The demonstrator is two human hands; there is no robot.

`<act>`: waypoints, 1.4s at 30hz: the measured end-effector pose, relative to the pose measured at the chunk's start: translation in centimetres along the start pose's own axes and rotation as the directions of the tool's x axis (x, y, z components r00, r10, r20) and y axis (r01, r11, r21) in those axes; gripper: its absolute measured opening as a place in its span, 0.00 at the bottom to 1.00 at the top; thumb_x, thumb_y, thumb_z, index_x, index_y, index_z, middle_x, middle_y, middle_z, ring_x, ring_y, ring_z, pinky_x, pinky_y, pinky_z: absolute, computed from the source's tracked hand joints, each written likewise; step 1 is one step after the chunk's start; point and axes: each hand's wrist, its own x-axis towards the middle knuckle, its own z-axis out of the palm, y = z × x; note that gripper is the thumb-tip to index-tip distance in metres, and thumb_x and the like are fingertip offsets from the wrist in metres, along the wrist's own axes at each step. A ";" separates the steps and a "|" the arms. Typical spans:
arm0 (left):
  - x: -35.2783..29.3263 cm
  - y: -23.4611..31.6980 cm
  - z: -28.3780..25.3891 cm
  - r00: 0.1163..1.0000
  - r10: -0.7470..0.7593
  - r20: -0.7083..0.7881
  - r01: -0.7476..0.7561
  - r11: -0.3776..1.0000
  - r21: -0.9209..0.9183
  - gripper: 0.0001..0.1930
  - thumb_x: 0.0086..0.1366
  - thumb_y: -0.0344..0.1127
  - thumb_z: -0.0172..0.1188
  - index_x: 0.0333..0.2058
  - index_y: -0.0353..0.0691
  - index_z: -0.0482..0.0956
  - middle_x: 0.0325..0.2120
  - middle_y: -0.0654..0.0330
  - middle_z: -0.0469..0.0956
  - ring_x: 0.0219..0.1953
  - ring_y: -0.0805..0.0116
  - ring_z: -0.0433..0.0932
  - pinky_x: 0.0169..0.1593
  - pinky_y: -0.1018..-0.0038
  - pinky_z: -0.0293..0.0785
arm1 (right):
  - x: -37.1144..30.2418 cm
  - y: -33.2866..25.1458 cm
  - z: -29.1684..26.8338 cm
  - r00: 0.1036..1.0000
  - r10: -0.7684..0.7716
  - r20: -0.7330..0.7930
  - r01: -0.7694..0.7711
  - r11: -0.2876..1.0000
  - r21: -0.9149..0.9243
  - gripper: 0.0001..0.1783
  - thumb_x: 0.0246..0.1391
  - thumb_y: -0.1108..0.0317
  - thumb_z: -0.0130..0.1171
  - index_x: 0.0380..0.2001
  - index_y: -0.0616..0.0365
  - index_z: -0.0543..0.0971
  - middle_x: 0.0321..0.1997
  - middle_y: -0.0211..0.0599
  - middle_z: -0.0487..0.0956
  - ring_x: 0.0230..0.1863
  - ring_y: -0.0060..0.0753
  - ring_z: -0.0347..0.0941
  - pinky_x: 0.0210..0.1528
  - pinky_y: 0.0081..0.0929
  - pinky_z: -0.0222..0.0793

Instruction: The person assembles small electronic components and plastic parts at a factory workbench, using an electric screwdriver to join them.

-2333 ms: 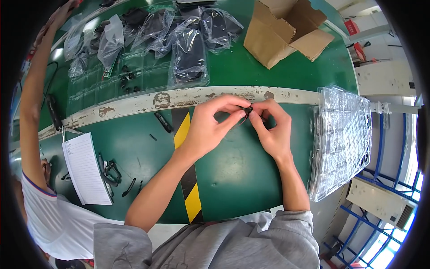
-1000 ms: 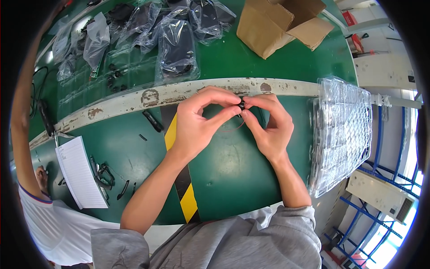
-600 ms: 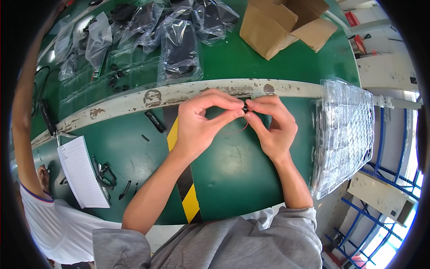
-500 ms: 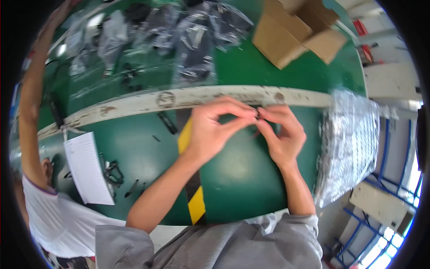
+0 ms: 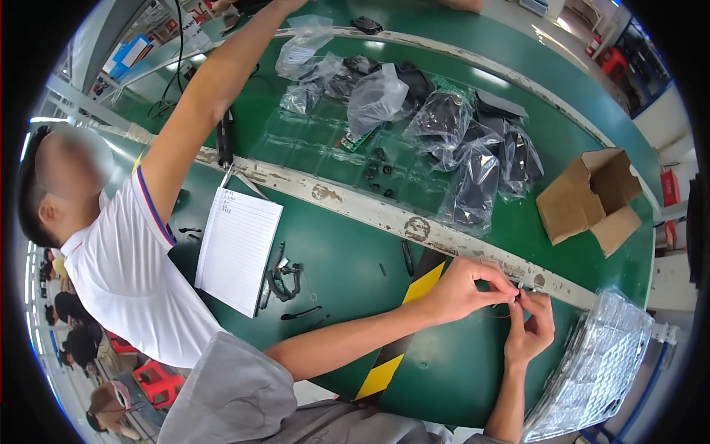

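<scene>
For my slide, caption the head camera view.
Both hands, left hand and right hand, pinch a small dark part over a green workbench beside a co-worker's arm.

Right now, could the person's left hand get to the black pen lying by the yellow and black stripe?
Probably yes. The left hand is pinching a tiny part together with the right hand, so it is busy, but the black pen lies close by on the green table with nothing between them.

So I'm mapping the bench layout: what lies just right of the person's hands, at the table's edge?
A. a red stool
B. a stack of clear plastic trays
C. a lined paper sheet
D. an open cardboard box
B: the stack of clear plastic trays sits at the table edge right of the right hand; the cardboard box lies farther away.
</scene>
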 end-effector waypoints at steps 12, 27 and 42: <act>0.4 0.4 0.0 1.000 -0.004 -0.001 0.004 1.000 -0.030 0.05 0.60 0.23 0.68 0.35 0.34 0.87 0.36 0.57 0.86 0.40 0.71 0.83 0.46 0.75 0.78 | -0.2 -0.3 0.5 0.958 0.287 -0.020 -0.266 0.910 0.317 0.09 0.50 0.87 0.66 0.36 0.70 0.82 0.36 0.40 0.80 0.38 0.27 0.75 0.40 0.20 0.70; 0.3 0.1 0.2 0.999 -0.034 0.034 0.034 0.999 -0.002 0.05 0.61 0.21 0.66 0.37 0.33 0.86 0.38 0.57 0.85 0.43 0.70 0.82 0.50 0.74 0.76 | -0.9 -1.0 0.6 0.939 0.333 -0.085 -0.312 0.930 0.194 0.11 0.55 0.83 0.64 0.42 0.70 0.82 0.40 0.35 0.81 0.39 0.23 0.78 0.41 0.21 0.76; 0.3 -0.3 0.1 0.996 -0.080 -0.033 0.081 0.996 0.040 0.07 0.60 0.21 0.66 0.36 0.35 0.88 0.36 0.58 0.85 0.40 0.72 0.82 0.47 0.76 0.76 | -0.6 -1.5 1.2 0.912 0.408 -0.036 -0.365 0.851 0.376 0.09 0.53 0.85 0.66 0.39 0.68 0.83 0.38 0.39 0.83 0.35 0.22 0.77 0.41 0.19 0.74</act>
